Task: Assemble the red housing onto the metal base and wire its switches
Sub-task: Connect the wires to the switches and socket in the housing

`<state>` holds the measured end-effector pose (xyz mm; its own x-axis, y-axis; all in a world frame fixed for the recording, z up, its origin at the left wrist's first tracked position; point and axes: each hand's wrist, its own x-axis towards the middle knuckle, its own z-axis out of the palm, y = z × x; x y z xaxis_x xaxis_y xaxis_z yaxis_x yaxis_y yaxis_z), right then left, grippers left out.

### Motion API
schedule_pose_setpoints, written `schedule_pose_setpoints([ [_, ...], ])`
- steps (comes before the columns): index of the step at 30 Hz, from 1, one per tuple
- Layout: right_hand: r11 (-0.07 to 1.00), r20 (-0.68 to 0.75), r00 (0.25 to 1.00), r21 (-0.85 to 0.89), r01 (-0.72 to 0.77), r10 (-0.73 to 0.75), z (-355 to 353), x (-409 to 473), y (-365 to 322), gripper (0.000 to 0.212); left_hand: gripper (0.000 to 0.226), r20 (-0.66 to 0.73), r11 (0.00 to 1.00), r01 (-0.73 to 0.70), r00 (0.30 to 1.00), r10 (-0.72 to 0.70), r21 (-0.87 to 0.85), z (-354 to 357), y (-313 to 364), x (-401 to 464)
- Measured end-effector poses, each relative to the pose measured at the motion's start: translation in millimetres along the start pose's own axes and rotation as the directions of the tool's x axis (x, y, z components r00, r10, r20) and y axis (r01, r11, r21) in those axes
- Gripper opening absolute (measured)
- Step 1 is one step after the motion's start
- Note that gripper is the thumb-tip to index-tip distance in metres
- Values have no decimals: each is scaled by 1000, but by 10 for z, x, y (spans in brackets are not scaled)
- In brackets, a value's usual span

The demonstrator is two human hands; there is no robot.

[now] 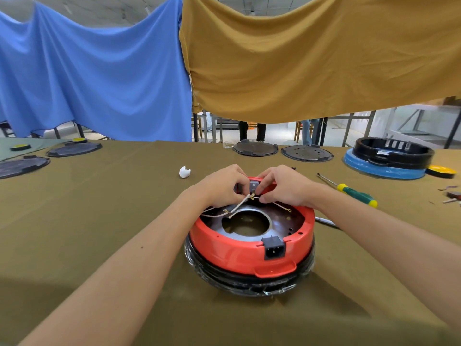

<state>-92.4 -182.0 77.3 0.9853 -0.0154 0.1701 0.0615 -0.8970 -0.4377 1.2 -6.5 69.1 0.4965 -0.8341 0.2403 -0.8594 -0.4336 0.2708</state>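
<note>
The red housing (239, 250) sits upside down on a black, plastic-wrapped ring in the middle of the table, with the metal base (274, 221) showing inside it. A black power socket (274, 248) faces me on its near wall. At the far rim is a small switch block (254, 184). My left hand (223, 187) pinches a white wire (240, 203) just below the switch. My right hand (282, 187) pinches a brass wire terminal (252, 196) at the switch. Other loose white wires with ring terminals lie across the metal base.
A green-and-yellow screwdriver (349, 189) lies right of the housing, and a pen (325, 221) lies beside its right wall. A crumpled white scrap (184, 172) lies behind left. Dark round plates (255, 148) line the far edge, and a black-and-blue unit (389, 158) stands far right.
</note>
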Motion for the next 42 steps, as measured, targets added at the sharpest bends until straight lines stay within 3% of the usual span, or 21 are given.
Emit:
schedule_pose_setpoints([
  [23,998,-38,999,-60,9,-11,31,-14,-20,17,12,8,999,18,1000,-18,41,6,20,3],
  [30,1000,-30,1000,1,8,-8,17,-17,-4,17,15,2,1000,0,1000,0,31,8,5,3],
  [34,1000,-9,1000,4,22,-22,8,-31,-8,17,4,-9,1000,-14,1000,14,25,10,-9,10],
  [42,999,-28,999,-29,29,-30,11,-29,-11,16,4,-25,999,-24,999,24,25,22,-26,17],
])
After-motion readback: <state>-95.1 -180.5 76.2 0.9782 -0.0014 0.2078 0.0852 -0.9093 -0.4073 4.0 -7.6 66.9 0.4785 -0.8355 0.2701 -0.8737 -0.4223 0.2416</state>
